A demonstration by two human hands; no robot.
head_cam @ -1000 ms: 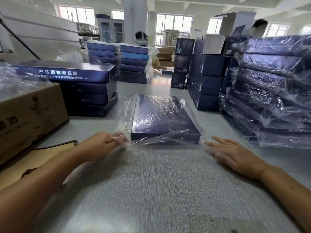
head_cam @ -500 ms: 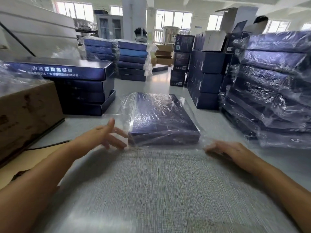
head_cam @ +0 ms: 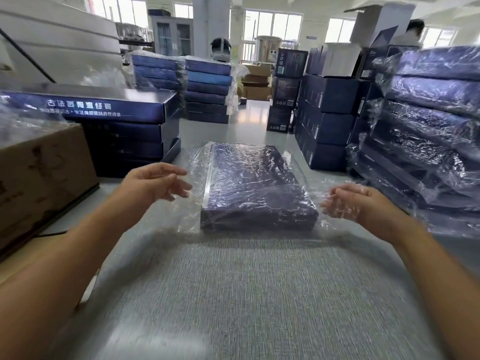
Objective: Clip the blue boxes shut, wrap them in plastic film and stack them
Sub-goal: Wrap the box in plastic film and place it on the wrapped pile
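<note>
A flat blue box (head_cam: 257, 188) lies on the table in front of me, covered in crinkled clear plastic film (head_cam: 197, 178) whose loose flaps stick out at both sides. My left hand (head_cam: 155, 183) hovers just left of the box with relaxed, slightly bent fingers at the edge of the left flap, holding nothing. On the other side, my right hand (head_cam: 348, 201) hovers with its fingers pointing at the box. The right flap of film lies over those fingers, and no grip shows.
A stack of wrapped blue boxes (head_cam: 428, 131) stands at the right, and unwrapped blue boxes (head_cam: 124, 126) are stacked at the left behind a brown carton (head_cam: 39, 183). More box stacks (head_cam: 327, 120) stand behind. A grey textured surface (head_cam: 246, 294) stretches between me and the box.
Both hands have lifted off the table and the film. The left let go of the film's left corner, and each hand now hovers beside the box.
</note>
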